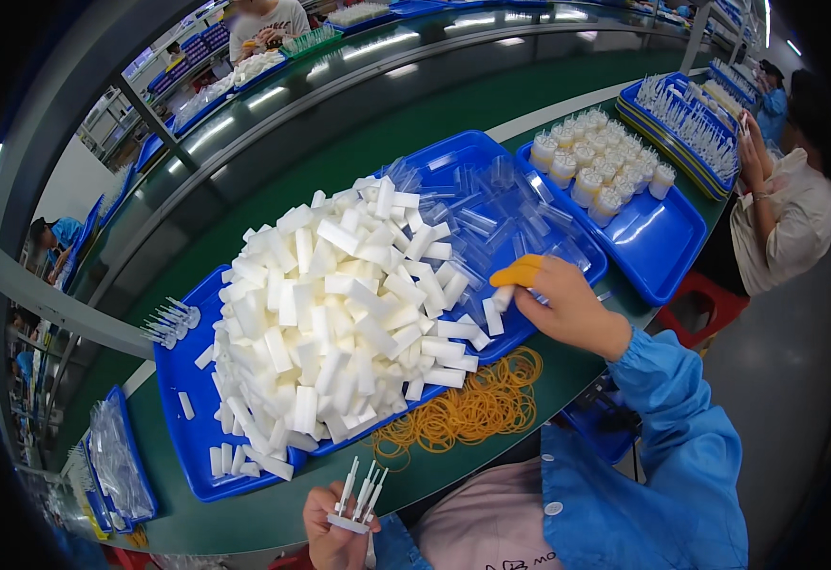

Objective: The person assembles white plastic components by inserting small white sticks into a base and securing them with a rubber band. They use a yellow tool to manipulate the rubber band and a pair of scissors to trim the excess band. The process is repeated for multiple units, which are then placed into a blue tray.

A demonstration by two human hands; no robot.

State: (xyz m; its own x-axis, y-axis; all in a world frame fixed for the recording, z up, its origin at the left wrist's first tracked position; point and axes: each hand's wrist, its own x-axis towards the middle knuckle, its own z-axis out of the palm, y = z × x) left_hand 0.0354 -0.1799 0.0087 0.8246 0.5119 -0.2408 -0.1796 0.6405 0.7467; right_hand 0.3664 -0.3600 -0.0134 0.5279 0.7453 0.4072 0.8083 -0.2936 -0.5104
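- Blocks (330, 323): white foam, matt, soft-looking.
- Trays (662, 242): blue plastic, smooth, glossy.
- Sleeves (491, 214): clear plastic, shiny.
- Bands (477, 404): orange rubber, matt.
- Bench (387, 133): green, smooth, reflecting the lamps.
- Right hand (567, 304): orange rubber cot on one finger; blue cloth cuff.
- Left hand (334, 532): holds white plastic pieces (358, 494).

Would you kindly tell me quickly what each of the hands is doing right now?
Left hand: closed, holding a white pronged plastic piece.
Right hand: pinching a white foam block at the pile's edge.
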